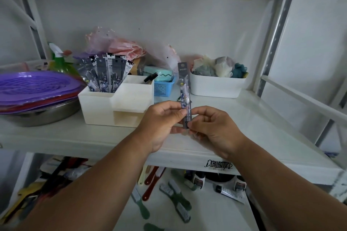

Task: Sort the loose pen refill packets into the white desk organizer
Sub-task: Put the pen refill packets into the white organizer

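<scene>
We hold one refill packet [185, 92] upright between our two hands, out in front of the shelf [234, 118]. Our left hand [161, 122] pinches its lower part from the left side, thumb and fingertips closed on the packet, and our right hand [212, 127] pinches the bottom end from the right, fingers curled round it. The packet's long axis runs almost straight up and down, its grey header card at the top, well above our knuckles.

The white organizer [116, 105] sits up and to the left of our left hand, close beside it, and well apart from our right hand. Its tall back-left compartment already holds a bunch of packets [105, 73] standing on end, leaning a little. A smaller compartment to the right of that holds a dark item we cannot make out.

So the coming move, as we judge it, goes leftward and away from us: the left hand is the nearer one to carry the packet over, and since the packet already stands upright like those in the compartment, it needs little turning, only lifting above the rim and lowering in bottom end first.
</scene>
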